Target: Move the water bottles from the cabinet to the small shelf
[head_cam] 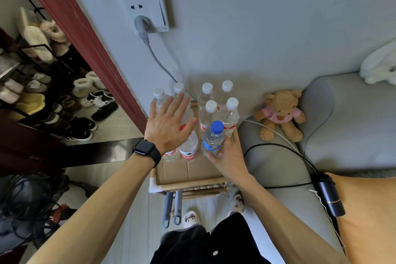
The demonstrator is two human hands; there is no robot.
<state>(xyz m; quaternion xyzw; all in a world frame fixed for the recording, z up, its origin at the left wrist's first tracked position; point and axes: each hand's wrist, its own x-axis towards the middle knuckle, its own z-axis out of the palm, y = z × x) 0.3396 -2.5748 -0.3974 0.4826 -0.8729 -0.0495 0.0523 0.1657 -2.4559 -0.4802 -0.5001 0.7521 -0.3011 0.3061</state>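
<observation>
Holding the blue-capped bottle (212,139) upright on the small shelf (188,170), my right hand (228,154) fingers are wrapping its lower part; my left hand (169,123) fingers are spreading above the white-capped bottles (216,111).

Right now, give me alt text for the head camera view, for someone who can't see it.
The right hand holds a blue-capped water bottle upright on a small wooden shelf against a wall, beside a cluster of white-capped bottles. The left hand, open with fingers spread and a dark watch on its wrist, hovers over the bottles on the left. A teddy bear sits on the grey sofa to the right.
</observation>
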